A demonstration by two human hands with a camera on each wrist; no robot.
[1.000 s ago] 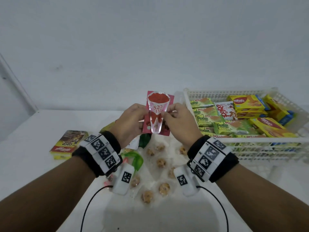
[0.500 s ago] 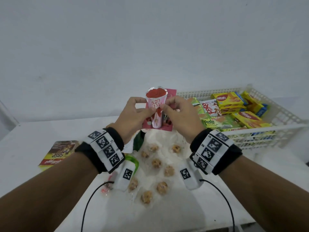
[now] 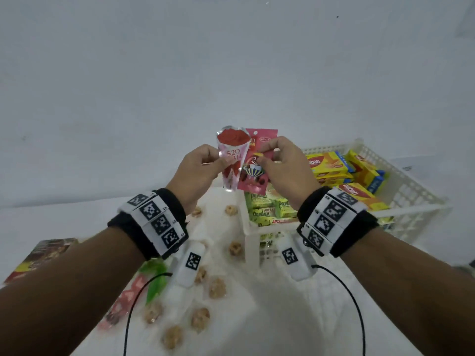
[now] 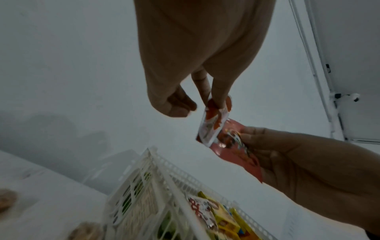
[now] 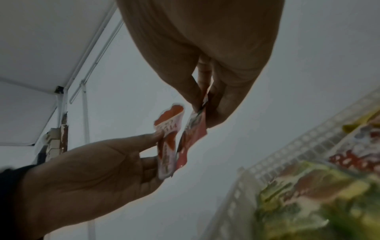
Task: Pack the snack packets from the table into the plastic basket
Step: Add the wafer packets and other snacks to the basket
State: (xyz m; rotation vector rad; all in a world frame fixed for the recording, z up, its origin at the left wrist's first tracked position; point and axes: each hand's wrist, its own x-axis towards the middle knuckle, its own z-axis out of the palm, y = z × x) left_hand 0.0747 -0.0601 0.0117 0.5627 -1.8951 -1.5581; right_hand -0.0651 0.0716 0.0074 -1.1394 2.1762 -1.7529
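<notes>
— What's the left hand [image 4: 197,53] doing up top?

— Thumb and forefinger pinch a small cone-shaped clear sachet with a red filling [image 4: 213,120]; the other fingers are curled in.

— And on the right side?

— The right hand [image 4: 308,165] grips a flat pink foil snack packet [image 4: 238,155], which lies just behind the sachet's lower end.

— Below them?

— A white plastic lattice basket [image 4: 162,172] holding yellow and green packets, and blurred round cookies [image 4: 6,200] on the white table [image 4: 51,194].
</notes>
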